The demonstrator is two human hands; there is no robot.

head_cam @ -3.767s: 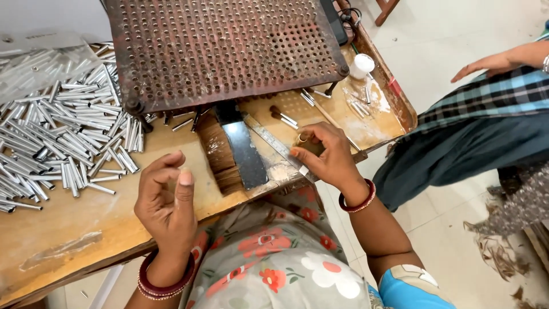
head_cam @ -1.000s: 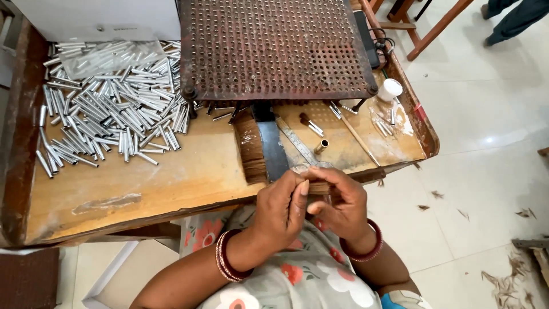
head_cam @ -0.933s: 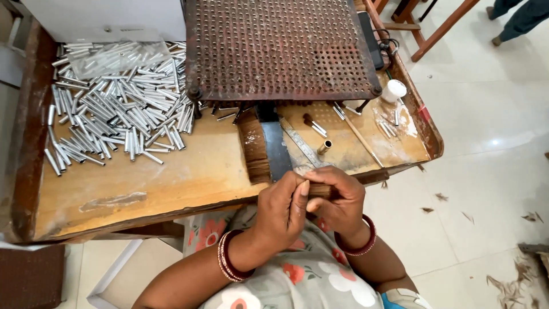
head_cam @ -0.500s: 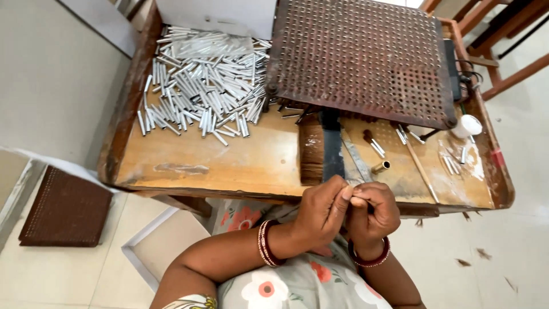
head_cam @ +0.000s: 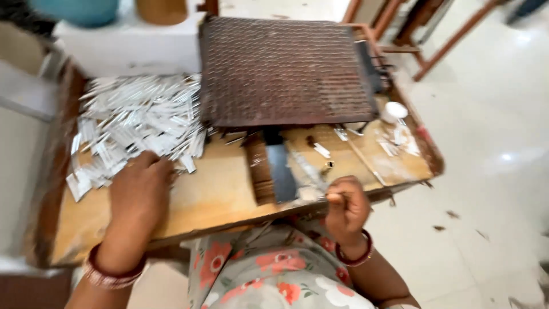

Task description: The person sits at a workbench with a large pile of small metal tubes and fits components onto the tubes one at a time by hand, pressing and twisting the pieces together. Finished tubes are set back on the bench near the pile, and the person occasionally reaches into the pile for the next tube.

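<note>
On the wooden bench [head_cam: 223, 189], far side, a perforated brown tray [head_cam: 283, 71] lies blurred; left of it sprawls the heap of white tubes [head_cam: 137, 123]; the left hand [head_cam: 140, 194] rests flat at its near edge, grip unclear; the right hand [head_cam: 346, 207] is fisted at the near edge, contents hidden.

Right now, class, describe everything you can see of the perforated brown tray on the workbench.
The perforated tray is a flat, dark reddish-brown rectangle, metal by its look, covered in rows of small holes. It lies at the back of the wooden bench, its left edge overlapping the pile of white tubes. Neither hand touches it. Motion blur hides finer detail.
</note>
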